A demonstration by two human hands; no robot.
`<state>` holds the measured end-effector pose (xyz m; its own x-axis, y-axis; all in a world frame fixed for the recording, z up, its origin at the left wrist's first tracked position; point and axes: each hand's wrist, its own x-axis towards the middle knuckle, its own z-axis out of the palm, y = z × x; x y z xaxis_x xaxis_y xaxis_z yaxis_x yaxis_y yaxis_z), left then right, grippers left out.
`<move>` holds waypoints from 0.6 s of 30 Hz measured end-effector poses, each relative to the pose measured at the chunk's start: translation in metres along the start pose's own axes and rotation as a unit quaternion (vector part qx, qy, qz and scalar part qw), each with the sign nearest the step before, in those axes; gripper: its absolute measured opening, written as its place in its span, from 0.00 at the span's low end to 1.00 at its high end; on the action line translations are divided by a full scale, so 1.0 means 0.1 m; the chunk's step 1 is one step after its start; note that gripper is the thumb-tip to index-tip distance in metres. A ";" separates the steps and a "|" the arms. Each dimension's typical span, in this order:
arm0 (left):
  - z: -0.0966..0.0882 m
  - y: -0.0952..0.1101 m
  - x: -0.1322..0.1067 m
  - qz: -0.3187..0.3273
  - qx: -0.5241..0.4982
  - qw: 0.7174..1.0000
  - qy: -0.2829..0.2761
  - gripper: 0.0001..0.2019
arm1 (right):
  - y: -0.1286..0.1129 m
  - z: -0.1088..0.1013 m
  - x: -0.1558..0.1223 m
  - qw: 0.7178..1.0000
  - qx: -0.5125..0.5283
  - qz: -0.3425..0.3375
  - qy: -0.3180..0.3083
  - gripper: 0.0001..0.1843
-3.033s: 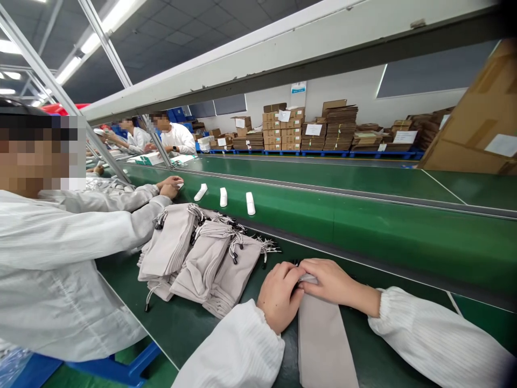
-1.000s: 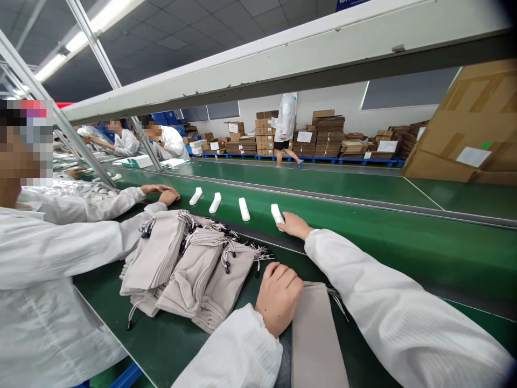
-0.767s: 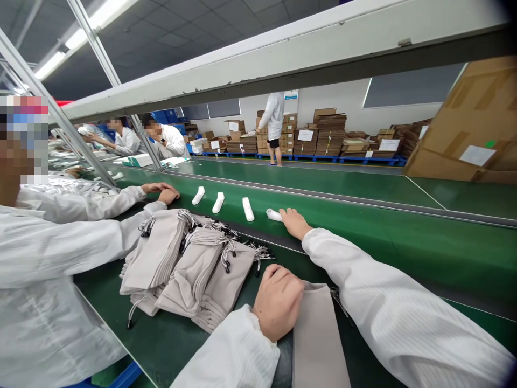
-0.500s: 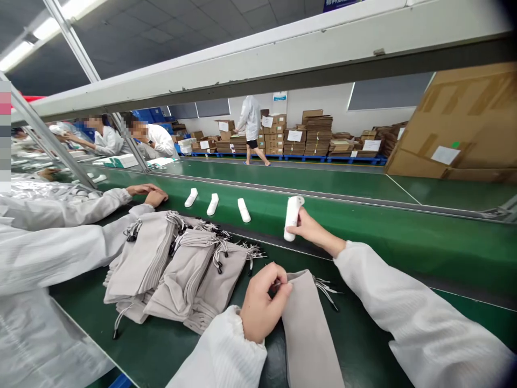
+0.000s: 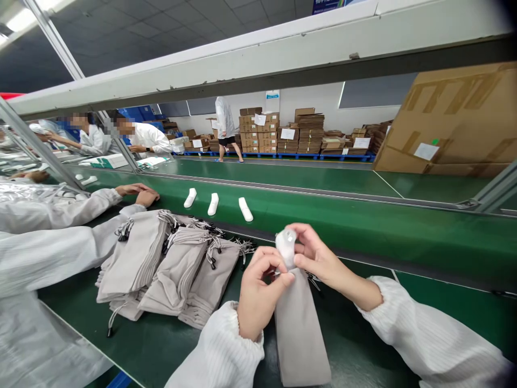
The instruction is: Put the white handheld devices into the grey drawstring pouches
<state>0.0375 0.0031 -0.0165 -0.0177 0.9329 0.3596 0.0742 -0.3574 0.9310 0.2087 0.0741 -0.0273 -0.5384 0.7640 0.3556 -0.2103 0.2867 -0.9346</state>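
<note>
My left hand (image 5: pixel 262 288) pinches the top edge of a long grey drawstring pouch (image 5: pixel 301 334), which hangs down over the green work surface. My right hand (image 5: pixel 319 256) grips a small white handheld device (image 5: pixel 285 248) with a rounded head. The device's lower end is at the pouch's mouth and partly hidden there; how deep it sits I cannot tell. Left of my hands lies a pile of grey drawstring pouches (image 5: pixel 177 264) with cords and black toggles. Three more white devices (image 5: pixel 245 209) lie spaced out on the green belt beyond.
A co-worker's folded hands (image 5: pixel 139 193) rest at the belt's edge on the left. The green conveyor belt (image 5: pixel 363 229) runs across in front. Overhead passes a white beam (image 5: pixel 242 64). A large carton (image 5: pixel 452 118) leans at the far right; a person (image 5: pixel 226 126) walks behind.
My right hand has brought the white device down and toward me from over the belt to the pouch's mouth. My left hand still pinches the pouch. The walking person has moved left.
</note>
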 end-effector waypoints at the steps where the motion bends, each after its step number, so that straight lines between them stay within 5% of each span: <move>1: 0.01 0.02 0.00 0.004 0.002 1.000 0.025 0.06 | -0.01 -0.01 -0.02 0.999 -0.042 0.000 -0.025 0.21; 4: 0.01 0.05 0.02 0.008 0.001 0.997 0.076 0.06 | -0.10 -0.02 -0.08 0.984 -0.154 0.047 -0.081 0.21; 8: -0.14 0.07 0.06 -0.012 -0.010 0.997 0.076 0.07 | -0.29 -0.11 -0.20 0.955 -0.246 0.125 -0.112 0.17; 12: -0.38 0.07 0.13 -0.084 -0.091 0.981 0.148 0.11 | -0.54 -0.33 -0.42 0.960 -0.166 0.152 -0.167 0.22; 15: -0.41 0.00 0.17 -0.090 -0.119 0.983 0.106 0.12 | -0.78 -0.41 -0.54 0.986 -0.013 0.151 -0.072 0.20; 18: -0.28 -0.18 0.16 -0.044 0.015 0.999 -0.013 0.09 | -1.00 -0.39 -0.47 0.989 0.052 0.077 0.115 0.15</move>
<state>0.0076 0.0230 -0.0256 0.0011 0.9617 0.2741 0.1038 -0.2727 0.9565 0.2869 0.0321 0.0495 -0.3739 0.9082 0.1881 -0.2296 0.1058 -0.9675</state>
